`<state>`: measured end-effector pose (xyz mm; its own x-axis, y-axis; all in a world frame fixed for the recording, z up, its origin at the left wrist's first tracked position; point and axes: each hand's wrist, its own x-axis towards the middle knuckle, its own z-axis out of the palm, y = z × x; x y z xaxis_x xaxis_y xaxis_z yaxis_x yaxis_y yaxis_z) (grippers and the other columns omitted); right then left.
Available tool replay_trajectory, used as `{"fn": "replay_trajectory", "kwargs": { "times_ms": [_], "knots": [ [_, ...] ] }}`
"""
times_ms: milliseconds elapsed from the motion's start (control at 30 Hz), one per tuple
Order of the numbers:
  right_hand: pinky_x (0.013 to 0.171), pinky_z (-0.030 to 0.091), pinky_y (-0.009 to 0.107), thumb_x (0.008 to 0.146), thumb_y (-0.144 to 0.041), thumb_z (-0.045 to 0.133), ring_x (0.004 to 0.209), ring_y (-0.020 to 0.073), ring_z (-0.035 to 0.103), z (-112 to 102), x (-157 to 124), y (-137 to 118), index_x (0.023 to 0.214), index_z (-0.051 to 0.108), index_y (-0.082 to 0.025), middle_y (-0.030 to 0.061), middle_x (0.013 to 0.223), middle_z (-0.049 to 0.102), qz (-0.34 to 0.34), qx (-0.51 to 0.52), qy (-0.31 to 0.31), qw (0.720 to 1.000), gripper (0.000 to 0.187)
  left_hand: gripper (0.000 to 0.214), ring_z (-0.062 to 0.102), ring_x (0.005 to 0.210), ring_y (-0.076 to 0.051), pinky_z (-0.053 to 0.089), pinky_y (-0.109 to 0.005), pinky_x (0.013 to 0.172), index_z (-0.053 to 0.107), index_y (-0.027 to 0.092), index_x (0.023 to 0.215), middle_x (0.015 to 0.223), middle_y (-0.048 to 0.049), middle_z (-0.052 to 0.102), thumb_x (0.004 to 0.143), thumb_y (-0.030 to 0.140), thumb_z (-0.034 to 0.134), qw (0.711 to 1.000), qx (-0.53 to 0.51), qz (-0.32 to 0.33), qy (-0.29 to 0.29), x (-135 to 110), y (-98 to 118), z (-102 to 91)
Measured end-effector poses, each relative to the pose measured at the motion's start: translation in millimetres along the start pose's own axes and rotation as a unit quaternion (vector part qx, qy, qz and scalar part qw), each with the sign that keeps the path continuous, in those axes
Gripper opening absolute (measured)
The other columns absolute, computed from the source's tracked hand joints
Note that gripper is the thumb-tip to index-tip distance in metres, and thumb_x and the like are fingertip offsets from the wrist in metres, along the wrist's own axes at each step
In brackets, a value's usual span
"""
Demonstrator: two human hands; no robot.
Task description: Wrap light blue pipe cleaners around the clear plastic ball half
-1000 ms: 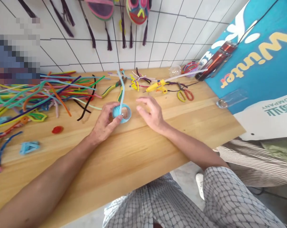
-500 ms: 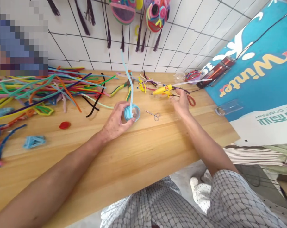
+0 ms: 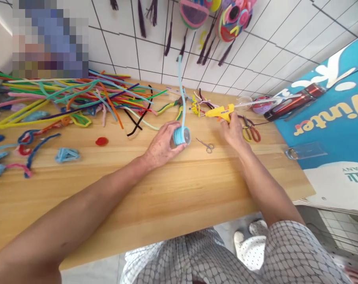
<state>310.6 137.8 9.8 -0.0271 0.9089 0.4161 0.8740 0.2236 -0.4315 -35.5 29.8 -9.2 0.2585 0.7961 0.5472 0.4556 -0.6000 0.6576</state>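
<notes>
My left hand (image 3: pixel 163 145) is closed around a small clear cup (image 3: pixel 187 136) wrapped in light blue pipe cleaner. From the cup a loose end of the light blue pipe cleaner (image 3: pixel 183 92) sticks up toward the wall. A yellow hot glue gun (image 3: pixel 222 113) with a long white glue stick in its back is gripped in my right hand (image 3: pixel 233 132). Its nozzle points left, toward the cup but apart from it. Between the two hands, small metal scissors (image 3: pixel 207 146) lie on the wooden table (image 3: pixel 155 205).
Many coloured pipe cleaners (image 3: pixel 87 98) are heaped at the back left. Green-and-yellow pliers (image 3: pixel 171 105) lie behind the cup. A red cap (image 3: pixel 102 141) and a blue pipe-cleaner triangle (image 3: pixel 66 155) sit left. Red-handled scissors (image 3: pixel 254 132) and a dark red flask (image 3: pixel 295 102) are right.
My right hand has closed around the glue gun's handle and lifted it slightly. My left hand still holds the wrapped cup. The whole view has shifted and turned.
</notes>
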Motion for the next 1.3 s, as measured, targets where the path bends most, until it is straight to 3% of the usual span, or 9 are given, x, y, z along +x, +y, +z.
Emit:
{"fn": "replay_trajectory", "kwargs": {
  "times_ms": [200,367,500,667,933,1133,1300],
  "knots": [
    [0.107,0.058,0.057,0.097,-0.053,0.063,0.121,0.0365,0.071,-18,-31,-57,0.126,0.062,-0.024,0.0179,0.129,0.075,-0.033,0.037,-0.008,0.999,0.041,0.057,0.061,0.148,-0.032,0.052,-0.055,0.127,0.052,0.022,0.150,0.155,-0.0165,0.063,0.101,0.037,0.077,1.000,-0.004,-0.002,0.002,0,2,-0.4],
    [0.102,0.062,0.052,0.084,-0.042,0.076,0.106,0.0313,0.075,-21,-47,-83,0.125,0.066,-0.026,0.0114,0.124,0.077,-0.018,0.076,-0.015,0.997,0.045,0.054,0.057,0.152,-0.030,0.050,-0.053,0.129,0.052,0.023,0.153,0.160,-0.0165,0.060,0.106,0.042,0.072,1.000,-0.007,0.008,0.003,-1,0,-0.2],
    [0.098,0.062,0.053,0.082,-0.041,0.077,0.105,0.0328,0.076,-18,-44,-80,0.123,0.065,-0.025,0.0108,0.118,0.078,-0.015,0.095,-0.007,0.995,0.045,0.055,0.057,0.152,-0.031,0.050,-0.054,0.129,0.051,0.022,0.154,0.160,-0.0174,0.059,0.106,0.042,0.071,1.000,-0.009,0.024,-0.001,-1,0,-1.2],
    [0.109,0.059,0.055,0.088,-0.037,0.071,0.114,0.0321,0.076,-15,-35,-65,0.122,0.065,-0.025,0.0109,0.121,0.079,-0.013,0.120,-0.030,0.992,0.036,0.053,0.060,0.148,-0.032,0.053,-0.056,0.127,0.053,0.025,0.151,0.156,-0.0158,0.062,0.105,0.041,0.072,1.000,0.000,0.017,0.007,-2,1,-0.9],
    [0.114,0.057,0.053,0.095,-0.027,0.065,0.125,0.0315,0.069,-19,-34,-42,0.128,0.067,-0.026,0.0114,0.125,0.075,-0.068,0.091,-0.006,0.994,0.033,0.053,0.062,0.146,-0.035,0.055,-0.060,0.125,0.057,0.029,0.150,0.154,-0.0144,0.064,0.104,0.048,0.074,1.000,-0.007,0.016,0.011,-2,-3,-2.5],
    [0.112,0.057,0.059,0.102,-0.041,0.069,0.124,0.0388,0.070,-28,-37,-42,0.126,0.072,-0.023,0.0171,0.127,0.076,-0.080,-0.002,0.022,0.997,0.030,0.055,0.064,0.143,-0.037,0.058,-0.061,0.123,0.058,0.032,0.152,0.150,-0.0132,0.066,0.103,0.050,0.075,0.999,-0.022,0.027,0.030,-1,-4,-3.0],
    [0.105,0.059,0.058,0.106,-0.055,0.065,0.116,0.0394,0.072,-56,-40,-52,0.127,0.071,-0.023,0.0162,0.120,0.078,-0.079,-0.034,0.044,0.995,0.039,0.055,0.065,0.142,-0.039,0.059,-0.063,0.120,0.059,0.031,0.151,0.150,-0.0141,0.066,0.104,0.058,0.071,0.999,-0.014,0.021,0.031,-1,-6,-1.7]
  ]
}}
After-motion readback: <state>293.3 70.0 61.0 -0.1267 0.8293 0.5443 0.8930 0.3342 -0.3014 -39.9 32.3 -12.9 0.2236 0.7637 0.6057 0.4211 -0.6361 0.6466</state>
